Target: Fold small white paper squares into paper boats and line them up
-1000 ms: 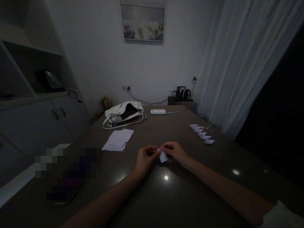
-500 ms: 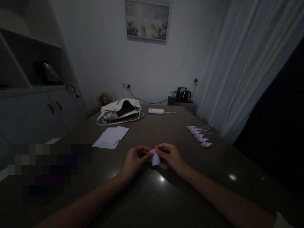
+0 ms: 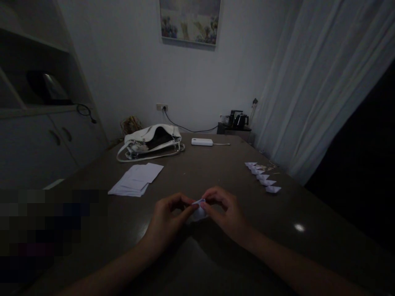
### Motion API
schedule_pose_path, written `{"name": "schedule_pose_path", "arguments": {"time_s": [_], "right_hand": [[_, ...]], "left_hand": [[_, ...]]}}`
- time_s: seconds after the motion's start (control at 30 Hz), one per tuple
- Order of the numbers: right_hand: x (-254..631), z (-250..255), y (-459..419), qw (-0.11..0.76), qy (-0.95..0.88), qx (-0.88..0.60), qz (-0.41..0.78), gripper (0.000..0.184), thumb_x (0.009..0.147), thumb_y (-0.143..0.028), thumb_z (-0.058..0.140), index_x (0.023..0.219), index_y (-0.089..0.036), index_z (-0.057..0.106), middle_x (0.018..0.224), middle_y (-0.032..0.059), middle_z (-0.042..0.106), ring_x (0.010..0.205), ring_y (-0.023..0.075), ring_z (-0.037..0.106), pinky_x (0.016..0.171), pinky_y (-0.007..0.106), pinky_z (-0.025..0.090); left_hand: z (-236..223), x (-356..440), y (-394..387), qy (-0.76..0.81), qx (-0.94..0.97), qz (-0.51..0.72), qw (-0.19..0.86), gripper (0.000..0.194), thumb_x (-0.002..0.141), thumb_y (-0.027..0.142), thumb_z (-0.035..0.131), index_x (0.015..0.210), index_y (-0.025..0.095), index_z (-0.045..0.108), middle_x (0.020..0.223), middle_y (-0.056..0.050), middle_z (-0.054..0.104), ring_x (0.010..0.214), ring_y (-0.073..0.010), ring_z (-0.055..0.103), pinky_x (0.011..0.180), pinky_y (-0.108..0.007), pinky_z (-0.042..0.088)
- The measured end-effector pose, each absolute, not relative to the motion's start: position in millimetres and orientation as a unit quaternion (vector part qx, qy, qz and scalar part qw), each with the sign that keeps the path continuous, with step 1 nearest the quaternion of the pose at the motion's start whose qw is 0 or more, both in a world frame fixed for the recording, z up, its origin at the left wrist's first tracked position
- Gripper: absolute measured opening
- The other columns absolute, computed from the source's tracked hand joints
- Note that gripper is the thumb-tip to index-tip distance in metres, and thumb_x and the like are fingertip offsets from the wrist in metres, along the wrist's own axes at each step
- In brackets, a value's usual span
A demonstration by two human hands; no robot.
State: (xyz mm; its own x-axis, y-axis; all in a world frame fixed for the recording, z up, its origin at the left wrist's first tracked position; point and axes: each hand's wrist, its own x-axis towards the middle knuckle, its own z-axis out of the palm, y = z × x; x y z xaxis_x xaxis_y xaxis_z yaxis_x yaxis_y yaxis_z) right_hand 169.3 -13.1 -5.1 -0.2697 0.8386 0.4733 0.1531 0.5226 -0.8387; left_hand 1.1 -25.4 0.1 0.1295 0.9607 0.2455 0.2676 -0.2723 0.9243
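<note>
A small folded piece of white paper [image 3: 200, 211] is held between my two hands, just above the dark table [image 3: 197, 263]. My left hand [image 3: 173, 216] pinches its left side between thumb and fingers. On the other side my right hand [image 3: 224, 211] grips it the same way, thumb towards me. The fingertips cover much of the paper, so its full shape is hidden. Off to the right stands a row of several folded paper boats [image 3: 262, 177]. A loose stack of white paper sheets [image 3: 135, 179] lies to the left of my hands.
Behind the stack sits a white handbag [image 3: 151, 142], its strap on the table. A white power bank [image 3: 202, 142] with a short cable lies at the far side. Small pale scraps [image 3: 268, 167] are beside the boats. A black kettle [image 3: 240, 120] stands beyond the table.
The paper between my hands has been tilted and now shows its upper edge, with less of its flat face visible. Both hands appear slightly lower and nearer. The view has shifted a little.
</note>
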Motion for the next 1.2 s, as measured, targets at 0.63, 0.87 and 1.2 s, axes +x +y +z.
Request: {"name": "schedule_pose_path", "arguments": {"time_s": [0.63, 0.87, 1.2], "right_hand": [[174.3, 4.6, -17.7, 0.375, -0.841, -0.383, 0.072, 0.009, 0.081, -0.027, 0.051, 0.080, -0.019, 0.056, 0.089, 0.0040, 0.060, 0.085, 0.0150, 0.056, 0.074, 0.028, 0.043], [173.6, 7.4, -21.5, 0.374, -0.834, -0.398, 0.074, 0.015, 0.083, -0.031, 0.049, 0.080, -0.019, 0.058, 0.083, 0.0036, 0.060, 0.081, 0.0148, 0.056, 0.072, 0.027, 0.042], [171.1, -5.0, -11.9, 0.468, -0.709, -0.402, 0.342, 0.016, 0.077, -0.032, 0.058, 0.080, -0.018, 0.063, 0.075, 0.0026, 0.065, 0.071, 0.0133, 0.061, 0.064, 0.025, 0.048]], "left_hand": [[0.5, 2.6, -29.2, 0.476, 0.702, 0.442, 0.292, 0.018, 0.076, 0.030, 0.059, 0.068, 0.014, 0.058, 0.062, 0.000, 0.057, 0.060, -0.0121, 0.050, 0.056, -0.023, 0.037], [0.6, 2.8, -30.4, 0.474, 0.681, 0.437, 0.347, 0.020, 0.076, 0.033, 0.059, 0.069, 0.014, 0.057, 0.064, 0.000, 0.058, 0.061, -0.0124, 0.051, 0.056, -0.022, 0.038], [0.4, 1.2, -25.2, 0.417, 0.584, 0.495, 0.491, 0.021, 0.071, 0.031, 0.065, 0.071, 0.013, 0.054, 0.069, -0.001, 0.059, 0.062, -0.0107, 0.054, 0.054, -0.020, 0.042]]}}
